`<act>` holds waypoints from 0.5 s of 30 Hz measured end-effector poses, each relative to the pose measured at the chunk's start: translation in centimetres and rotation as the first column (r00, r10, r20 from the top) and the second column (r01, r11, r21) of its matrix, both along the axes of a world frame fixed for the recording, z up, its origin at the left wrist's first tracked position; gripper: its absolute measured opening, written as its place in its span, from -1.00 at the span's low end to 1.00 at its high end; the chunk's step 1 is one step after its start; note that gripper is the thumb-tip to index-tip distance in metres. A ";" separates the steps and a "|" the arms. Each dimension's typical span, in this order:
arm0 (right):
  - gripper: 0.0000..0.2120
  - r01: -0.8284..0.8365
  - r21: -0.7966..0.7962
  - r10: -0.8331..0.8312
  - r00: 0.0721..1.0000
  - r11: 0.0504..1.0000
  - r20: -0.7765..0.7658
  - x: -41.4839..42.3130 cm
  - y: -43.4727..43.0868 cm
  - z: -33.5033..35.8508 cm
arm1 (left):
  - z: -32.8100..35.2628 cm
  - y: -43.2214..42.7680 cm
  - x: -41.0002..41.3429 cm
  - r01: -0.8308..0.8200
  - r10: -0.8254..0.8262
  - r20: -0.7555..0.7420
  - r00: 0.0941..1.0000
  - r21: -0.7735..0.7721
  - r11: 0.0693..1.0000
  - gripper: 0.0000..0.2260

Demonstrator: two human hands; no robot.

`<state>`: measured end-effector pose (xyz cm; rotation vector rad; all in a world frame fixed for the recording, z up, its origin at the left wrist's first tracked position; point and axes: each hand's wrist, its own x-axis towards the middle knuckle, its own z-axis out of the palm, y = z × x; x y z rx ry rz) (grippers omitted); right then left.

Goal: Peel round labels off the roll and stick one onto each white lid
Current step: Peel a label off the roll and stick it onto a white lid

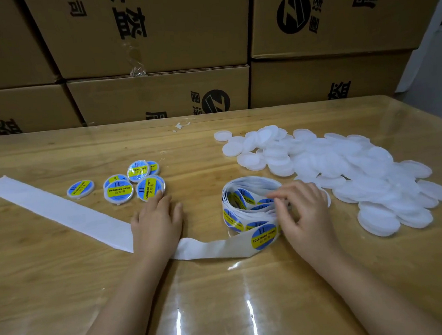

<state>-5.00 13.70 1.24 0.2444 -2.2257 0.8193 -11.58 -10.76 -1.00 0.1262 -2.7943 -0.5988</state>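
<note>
Stacked brown cardboard boxes (151,35) with black printing fill the whole background, right behind the far edge of a wooden table (225,299) under a glossy clear cover. On the right half of the table lies a broad, loose heap of plain white lids (347,168), many of them overlapping, reaching from the middle of the far side down toward the near right. A long white strip of empty backing paper (45,205) runs from the far left diagonally toward the near centre, passes beneath the left hand and turns right to join the label roll (244,202). The roll sits loosely coiled between the two hands, just beside the heap, with blue-and-yellow round labels reading "SOLDERING PASTE" showing on its coils. To the left of centre is a small cluster of labelled lids (126,185), some leaning on one another and one lying a little apart to the left. The left hand (156,222) lies flat on the backing paper, fingers straight and close together, its fingertips touching the nearest labelled lid. The right hand (302,208) rests over the right side of the roll with its fingers bent down onto the coils; they are blurred, and I cannot tell whether they pinch anything. One round label (264,236) sits on the strip just beside the right thumb. A small white scrap (181,127) lies near the far edge.
</note>
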 end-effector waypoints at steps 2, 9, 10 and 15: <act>-0.71 0.160 -0.089 -0.155 0.986 0.983 0.056 -0.7 1.3 -0.1 | 0.1 0.0 0.0 0.001 -0.001 -0.019 1.000 0.004 1.000 -0.66; -0.52 0.490 0.125 -0.480 0.717 0.863 0.505 -2.4 4.5 -1.3 | 3.5 2.8 2.6 0.087 -0.035 -0.358 0.933 0.129 0.988 -0.60; -0.51 0.469 0.188 -0.494 0.705 0.863 0.508 -2.4 4.5 -1.5 | 3.8 3.7 3.3 0.138 -0.066 -0.368 0.928 0.173 0.975 -0.58; -0.59 0.462 0.137 -0.467 0.742 0.876 0.481 -2.5 5.0 -1.5 | 3.4 7.8 7.2 0.462 -0.364 -0.417 0.833 0.164 0.871 -0.73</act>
